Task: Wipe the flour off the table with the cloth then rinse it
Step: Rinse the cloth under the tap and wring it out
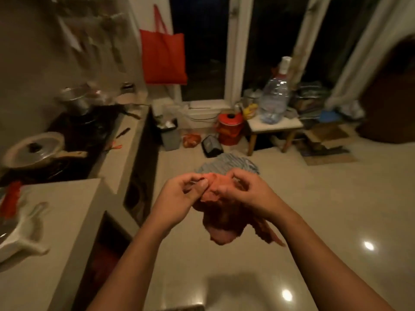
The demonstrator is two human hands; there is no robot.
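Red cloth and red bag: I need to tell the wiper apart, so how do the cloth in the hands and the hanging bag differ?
The cloth is crumpled into a bunch, pinched in mid-air by the left hand and right hand; the bag hangs flat by its handles near the window. The cloth looks darker, pinkish red; the bag is brighter orange-red. Both are reddish fabric.

cloth (221, 221) | reddish-pink, crumpled | held up in mid-air, bunched, hanging down | one strip trailing lower right
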